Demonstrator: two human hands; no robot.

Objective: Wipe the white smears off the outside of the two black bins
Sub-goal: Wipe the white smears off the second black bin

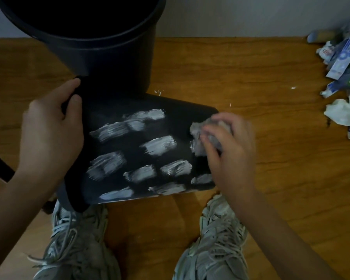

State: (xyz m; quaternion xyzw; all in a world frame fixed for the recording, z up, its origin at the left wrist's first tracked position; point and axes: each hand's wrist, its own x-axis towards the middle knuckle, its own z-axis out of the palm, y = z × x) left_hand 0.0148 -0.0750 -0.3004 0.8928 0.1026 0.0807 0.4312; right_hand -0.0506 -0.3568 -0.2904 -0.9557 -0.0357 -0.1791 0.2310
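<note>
Now your left hand [49,136] is gripping the rim of the tipped black bin [182,118] lying on the floor, with white smears [160,146] all over. Your right hand [228,146] is pinching a crumpled tissue [197,140], pressing its bottom end. Next, I think, rub leftward.

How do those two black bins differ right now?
The near bin lies on its side on the floor; the far bin stands upright, mouth up. The near bin's wall carries many white smears; the far bin's visible side shows none. The left hand grips the near bin's rim and the right hand presses a crumpled wipe against it. Both are black plastic.
</note>
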